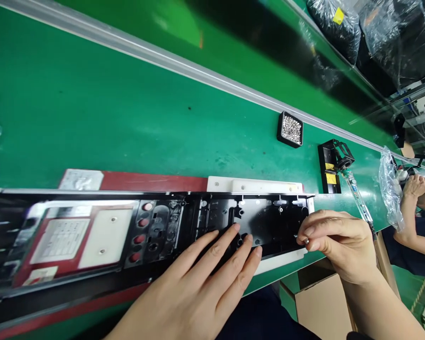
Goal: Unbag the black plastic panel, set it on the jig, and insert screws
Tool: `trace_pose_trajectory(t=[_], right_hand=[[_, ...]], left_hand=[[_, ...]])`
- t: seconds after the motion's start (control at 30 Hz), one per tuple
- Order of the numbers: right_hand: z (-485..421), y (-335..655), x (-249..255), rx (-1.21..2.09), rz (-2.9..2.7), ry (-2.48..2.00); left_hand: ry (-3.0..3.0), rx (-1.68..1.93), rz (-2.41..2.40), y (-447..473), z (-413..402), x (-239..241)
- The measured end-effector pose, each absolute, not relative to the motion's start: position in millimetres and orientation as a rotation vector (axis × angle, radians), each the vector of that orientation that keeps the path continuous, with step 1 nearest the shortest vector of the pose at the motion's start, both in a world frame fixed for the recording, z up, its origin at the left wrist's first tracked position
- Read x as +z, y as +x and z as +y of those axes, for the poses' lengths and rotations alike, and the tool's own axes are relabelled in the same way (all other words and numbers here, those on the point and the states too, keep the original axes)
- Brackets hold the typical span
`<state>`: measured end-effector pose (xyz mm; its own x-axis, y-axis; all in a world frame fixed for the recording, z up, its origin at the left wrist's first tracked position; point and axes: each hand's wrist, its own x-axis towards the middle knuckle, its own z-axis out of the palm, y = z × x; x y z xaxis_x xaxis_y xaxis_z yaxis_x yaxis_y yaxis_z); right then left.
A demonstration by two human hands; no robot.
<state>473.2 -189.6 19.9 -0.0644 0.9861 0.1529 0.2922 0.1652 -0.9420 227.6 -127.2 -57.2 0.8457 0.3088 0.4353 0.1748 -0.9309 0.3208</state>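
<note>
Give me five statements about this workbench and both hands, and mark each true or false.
1. The left hand lies flat on the black panel. True.
2. The right hand is at the panel's right end, pinching something small. True.
3. The screw tray sits on the panel. False: it stands apart on the green table.
4. The screw tray is empty. False: it is full of screws.
5. Another person's arm shows at the right edge. True.

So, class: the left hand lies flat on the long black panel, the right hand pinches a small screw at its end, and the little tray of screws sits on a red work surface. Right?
Not quite. The head view shows the tray of screws on a green work surface, not red. The rest holds: left hand flat on the black panel, right hand pinching a small screw at its end.
</note>
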Motion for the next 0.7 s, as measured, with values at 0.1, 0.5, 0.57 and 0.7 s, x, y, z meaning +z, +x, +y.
trace_pose_trajectory(t=[0.1, 0.5, 0.57, 0.7], right_hand=[[-189.6, 471.1, 19.1, 1.018, -1.487, -1.226], [-192.6, 466.9, 21.0, 0.882, -1.648, -1.278], [-193.0, 467.2, 23.0, 0.827, -1.709, -1.309], [-193.6, 467.2, 26.4, 0.703, -1.857, -1.380]], left_hand=[[2.755, 0.737, 0.380, 228.9, -127.5, -58.7], [2.743, 0.769, 0.388, 228.5, -128.0, -59.3], [2.749, 0.744, 0.387, 229.6, -127.7, -56.7], [2.744, 0.728, 0.386, 230.3, -127.6, -53.1]])
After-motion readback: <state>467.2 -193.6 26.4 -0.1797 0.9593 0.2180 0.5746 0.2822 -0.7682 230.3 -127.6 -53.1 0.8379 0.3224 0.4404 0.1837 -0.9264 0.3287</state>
